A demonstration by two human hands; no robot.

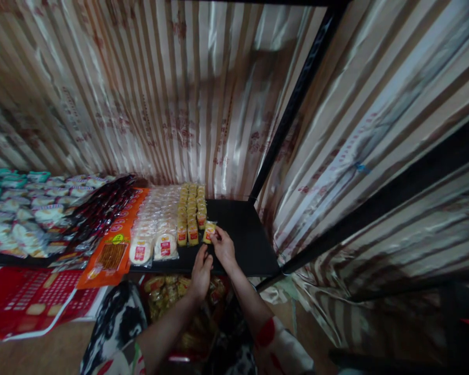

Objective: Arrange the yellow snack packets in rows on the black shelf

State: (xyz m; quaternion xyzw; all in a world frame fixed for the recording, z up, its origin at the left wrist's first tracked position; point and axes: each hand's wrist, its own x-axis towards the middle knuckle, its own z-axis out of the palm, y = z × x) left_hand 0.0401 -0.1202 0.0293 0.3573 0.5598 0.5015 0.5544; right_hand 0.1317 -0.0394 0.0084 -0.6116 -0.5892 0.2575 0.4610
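My right hand pinches a small yellow snack packet with a red label, at the front of a short row on the black shelf. Just to its left stand rows of like yellow packets. My left hand is near the shelf's front edge, below the held packet, with fingers curled together; whether anything lies in them is hidden. Below the shelf, between my knees, a box of yellow-wrapped packets is partly covered by my forearms.
Left along the shelf lie round white packaged cakes, orange snack bags, dark packets and white pouches. A black upright post rises at the right rear corner. Striped sheeting hangs behind. A red printed sheet hangs at the front left.
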